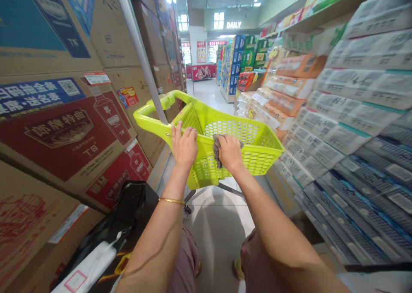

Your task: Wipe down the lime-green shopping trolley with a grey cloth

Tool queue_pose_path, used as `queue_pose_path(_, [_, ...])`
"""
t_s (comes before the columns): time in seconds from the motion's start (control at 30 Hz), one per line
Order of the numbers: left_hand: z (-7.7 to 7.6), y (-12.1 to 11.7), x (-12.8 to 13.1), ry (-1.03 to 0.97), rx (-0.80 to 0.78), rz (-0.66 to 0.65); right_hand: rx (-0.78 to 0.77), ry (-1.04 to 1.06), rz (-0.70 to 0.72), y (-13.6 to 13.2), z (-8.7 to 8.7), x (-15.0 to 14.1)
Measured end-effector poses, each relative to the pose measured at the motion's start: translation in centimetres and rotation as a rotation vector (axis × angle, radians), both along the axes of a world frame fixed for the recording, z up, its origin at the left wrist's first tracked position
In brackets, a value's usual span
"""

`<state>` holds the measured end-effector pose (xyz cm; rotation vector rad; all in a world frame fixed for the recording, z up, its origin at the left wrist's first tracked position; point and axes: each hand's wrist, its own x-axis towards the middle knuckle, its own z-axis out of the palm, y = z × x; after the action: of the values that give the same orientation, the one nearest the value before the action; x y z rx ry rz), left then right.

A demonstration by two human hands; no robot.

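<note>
A lime-green shopping cart (206, 168) stands sideways in front of me, its mesh basket to the right and its looped handle to the left. My left hand (184, 147) grips the near rim close to the handle, fingers bent over the edge. In my right hand (230, 151) is a crumpled grey cloth (216, 152), pressed against the same rim farther right. The fingertips of that hand are partly hidden behind the rim. A grey metal pole (141, 52) slants down to the handle.
Stacked cartons (64, 129) wall the left side. A black bag (128, 215) with a white object lies at lower left. Packs of tissue paper (337, 112) are piled along the right. A tiled aisle (209, 91) runs ahead past blue and green boxes (238, 65).
</note>
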<state>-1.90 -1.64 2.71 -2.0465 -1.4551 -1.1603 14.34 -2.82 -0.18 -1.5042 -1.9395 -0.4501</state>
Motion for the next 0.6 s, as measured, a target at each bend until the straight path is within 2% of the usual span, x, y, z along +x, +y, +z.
queue_pose_path(0.13, [-0.8,0.3,1.5,0.128,-0.043,-0.102,0.032,0.078,0.025,0.4,0.1,-2.5])
queue_pose_path(0.23, [-1.0,0.7,2.0,0.193,-0.070,-0.092,0.043,0.085,0.044,0.6,-0.2,-2.8])
queue_pose_path(0.33, [-0.8,0.9,1.6,0.229,-0.074,-0.094,0.041,0.033,0.062,0.8,-0.5,-1.7])
queue_pose_path(0.6, [-0.4,0.9,1.4,0.225,-0.070,-0.110,-0.002,-0.052,-0.017,0.0,-1.3,3.4])
